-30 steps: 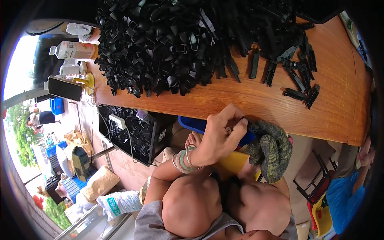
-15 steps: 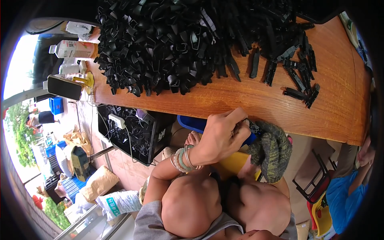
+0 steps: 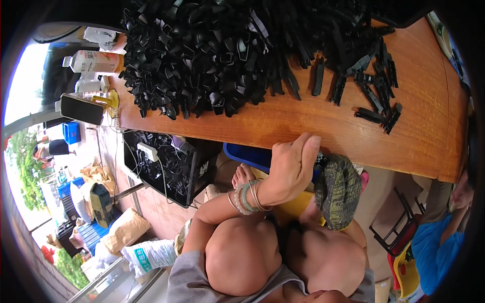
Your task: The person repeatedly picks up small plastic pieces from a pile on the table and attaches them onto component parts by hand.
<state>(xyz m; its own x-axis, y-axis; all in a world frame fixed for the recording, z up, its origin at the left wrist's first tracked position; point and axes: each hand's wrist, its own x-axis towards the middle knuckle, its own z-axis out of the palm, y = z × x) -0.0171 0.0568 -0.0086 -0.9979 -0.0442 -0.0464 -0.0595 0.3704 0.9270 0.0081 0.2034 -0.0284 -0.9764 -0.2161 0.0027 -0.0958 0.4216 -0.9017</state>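
My bare left hand [image 3: 293, 166], with bracelets round its wrist, is closed at the table's near edge, its fingers curled and pressed together. Whatever it grips is hidden behind the fingers. Close on its right is my right hand [image 3: 337, 189], in a dark green-grey knitted glove, bent into a closed shape. A small dark bit [image 3: 319, 160] shows in the narrow gap between the two hands, too little of it to name. Beyond them, a big heap of black plastic parts [image 3: 202, 60] covers the far side of the wooden table [image 3: 242, 126].
Several long black plastic pieces [image 3: 374, 96] lie loose at the right. Below the table edge are a blue bin [image 3: 247, 155] and a black crate [image 3: 172, 177] of black parts. A phone [image 3: 82, 109] stands at the left. A person in blue [image 3: 437, 252] sits at the right.
My left hand has shifted slightly right and turned, with its fingers now pointing more upward. The gloved right hand has moved slightly left. The dark bit between them is more hidden.
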